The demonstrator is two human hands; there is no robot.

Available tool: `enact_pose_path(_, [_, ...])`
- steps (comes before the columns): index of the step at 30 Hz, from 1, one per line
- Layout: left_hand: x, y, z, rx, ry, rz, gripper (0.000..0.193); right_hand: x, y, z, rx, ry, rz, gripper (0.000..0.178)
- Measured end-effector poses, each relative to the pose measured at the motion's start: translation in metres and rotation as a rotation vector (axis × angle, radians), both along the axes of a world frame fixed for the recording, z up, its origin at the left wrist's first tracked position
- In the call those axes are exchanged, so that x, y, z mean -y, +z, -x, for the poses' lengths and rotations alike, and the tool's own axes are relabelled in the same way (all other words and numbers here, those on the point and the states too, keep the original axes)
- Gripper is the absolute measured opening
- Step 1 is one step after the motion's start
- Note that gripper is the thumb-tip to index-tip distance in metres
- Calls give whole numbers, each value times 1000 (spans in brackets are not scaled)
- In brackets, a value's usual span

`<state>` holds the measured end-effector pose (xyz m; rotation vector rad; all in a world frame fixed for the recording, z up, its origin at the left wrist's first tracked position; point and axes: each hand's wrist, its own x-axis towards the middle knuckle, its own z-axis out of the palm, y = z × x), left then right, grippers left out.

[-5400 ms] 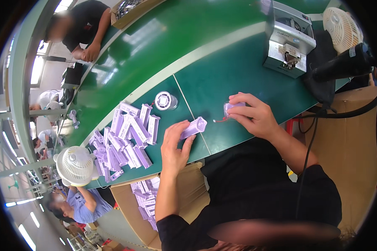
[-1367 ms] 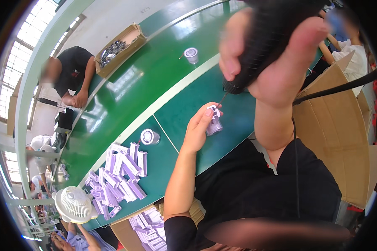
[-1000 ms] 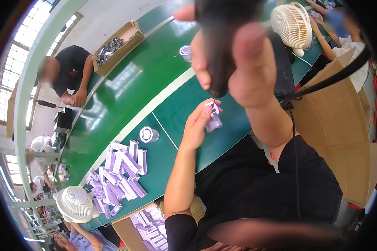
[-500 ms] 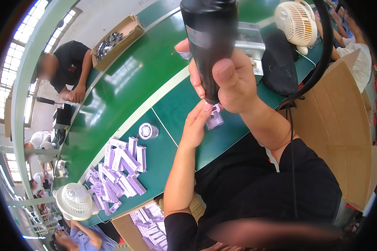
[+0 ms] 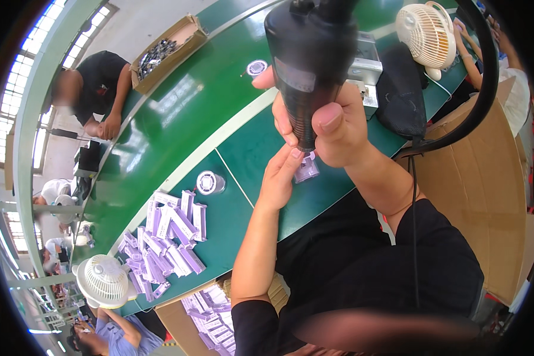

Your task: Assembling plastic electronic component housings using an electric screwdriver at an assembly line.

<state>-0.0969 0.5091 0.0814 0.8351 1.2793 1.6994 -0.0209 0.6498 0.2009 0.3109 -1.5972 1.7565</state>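
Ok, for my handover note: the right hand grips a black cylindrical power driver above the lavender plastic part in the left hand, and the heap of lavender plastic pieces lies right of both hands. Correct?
Not quite: the heap of lavender pieces lies left, not right, as the head view shows. The right hand does grip the power driver above the plastic part in the left hand.

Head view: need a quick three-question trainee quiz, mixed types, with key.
1. Which grip holds the black driver? A) left B) right C) neither
2. True or false: the left grip holds a lavender part by the driver's lower end.
3. What lies between the round canister and the white fan at the picture's left?

Key: 1. B, the right grip. 2. True. 3. A pile of lavender pieces.
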Motion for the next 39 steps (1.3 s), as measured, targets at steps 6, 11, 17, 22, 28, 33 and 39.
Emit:
enact_pose_path(6, [-1,1,4,-24,-47,12,39,-9,30,-6,-57,17,26,114])
enact_pose_path(11, [0,19,29,-169,75,84,36,-63,59,-67,-495,135,169,117])
enact_pose_path(17, [10,56,103,-295,574,151,32,-68,-14,-63,-119,-469,105,112])
enact_pose_path(22, [1,36,224,-369,894,180,40,-89,-60,-73,-110,-676,-11,99])
enact_pose_path(28, [29,-10,337,-434,1156,321,47,-103,-78,-70,-147,-765,-47,87])
enact_pose_path(33, [29,4,316,-303,1051,188,64,-94,-75,-68,-388,-1307,-201,66])
enact_pose_path(39, [103,35,258,-478,1031,203,47,-33,-87,-34,-256,-885,-401,12])
